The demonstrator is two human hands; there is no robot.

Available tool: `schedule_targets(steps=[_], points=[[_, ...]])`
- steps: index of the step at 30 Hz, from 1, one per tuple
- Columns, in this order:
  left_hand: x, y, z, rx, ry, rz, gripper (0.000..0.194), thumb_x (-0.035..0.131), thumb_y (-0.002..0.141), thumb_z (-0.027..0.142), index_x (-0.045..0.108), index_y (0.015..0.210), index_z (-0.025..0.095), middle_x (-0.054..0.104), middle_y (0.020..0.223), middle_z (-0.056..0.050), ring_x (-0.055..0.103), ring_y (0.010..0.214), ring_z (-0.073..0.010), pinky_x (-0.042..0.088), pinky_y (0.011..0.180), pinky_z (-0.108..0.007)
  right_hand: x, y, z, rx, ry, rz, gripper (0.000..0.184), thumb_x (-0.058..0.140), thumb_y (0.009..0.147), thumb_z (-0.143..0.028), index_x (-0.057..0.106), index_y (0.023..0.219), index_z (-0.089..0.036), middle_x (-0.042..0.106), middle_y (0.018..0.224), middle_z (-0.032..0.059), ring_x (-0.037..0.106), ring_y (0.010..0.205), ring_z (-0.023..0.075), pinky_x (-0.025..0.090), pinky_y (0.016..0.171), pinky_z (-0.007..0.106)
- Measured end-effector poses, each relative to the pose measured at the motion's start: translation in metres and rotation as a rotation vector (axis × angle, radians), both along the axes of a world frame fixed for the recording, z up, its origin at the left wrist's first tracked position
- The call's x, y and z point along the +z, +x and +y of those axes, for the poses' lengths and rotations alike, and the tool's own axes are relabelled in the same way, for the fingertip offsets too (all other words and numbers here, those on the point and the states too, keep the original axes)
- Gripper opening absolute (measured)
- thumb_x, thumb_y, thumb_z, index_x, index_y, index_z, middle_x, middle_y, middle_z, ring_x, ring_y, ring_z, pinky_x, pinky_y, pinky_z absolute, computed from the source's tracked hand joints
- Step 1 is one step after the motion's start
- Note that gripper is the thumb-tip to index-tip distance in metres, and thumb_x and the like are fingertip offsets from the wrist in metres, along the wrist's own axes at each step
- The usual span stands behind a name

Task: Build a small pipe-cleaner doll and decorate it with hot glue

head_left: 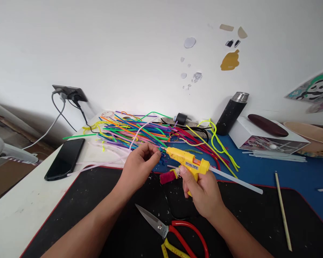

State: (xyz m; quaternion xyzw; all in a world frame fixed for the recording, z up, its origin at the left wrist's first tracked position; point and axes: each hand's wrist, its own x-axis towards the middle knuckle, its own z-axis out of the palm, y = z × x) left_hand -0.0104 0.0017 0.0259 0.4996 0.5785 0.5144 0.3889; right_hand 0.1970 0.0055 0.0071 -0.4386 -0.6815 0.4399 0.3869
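My right hand (204, 191) is wrapped around the handle of a yellow hot glue gun (181, 156). A long whitish glue stick (238, 180) juts out of its rear. Close to the gun's nozzle, my left hand (140, 165) has its thumb and fingers pinched together. What they hold, if anything, is hidden, though a bit of blue shows at the nozzle tip. Behind both hands lies a heap of colourful pipe cleaners (134, 130). Under the gun rests a small dark pink fuzzy piece (167, 177). Scissors (158, 226) with red handles lie open on the black mat (148, 211).
A black phone (65, 157) lies at the left. Toward the back right stand a black flask (230, 116), a white box (258, 134) with a dark red case (267, 125) on top, and a round tan container (312, 134). A thin stick (283, 211) lies at the right.
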Motion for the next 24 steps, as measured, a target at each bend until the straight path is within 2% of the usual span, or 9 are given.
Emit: schedule_targets(steps=[13,24], points=[[0.001,0.0005,-0.0002,0.01,-0.004,0.008,0.026,0.071,0.088,0.045,0.063,0.08,0.021,0.06,0.074,0.002,0.054,0.069,-0.0166,0.041,0.064,-0.029,0.0075,-0.0015,-0.0003,-0.001,0.046,-0.011,0.061,0.053,0.105,-0.063,0.054,0.057,-0.025,0.054,0.042,0.0001,0.053,0.039,0.0152,0.043,0.045,0.027],[0.0023,0.0017,-0.0002,0.023,-0.003,0.005,0.025,0.072,0.086,0.043,0.063,0.08,0.021,0.06,0.073,0.002,0.054,0.068,-0.0158,0.042,0.062,-0.028,0.004,0.0,-0.0011,-0.033,0.044,-0.018,0.059,0.054,0.105,-0.062,0.054,0.06,-0.024,0.051,0.041,-0.0015,0.053,0.039,0.0145,0.04,0.042,0.026]])
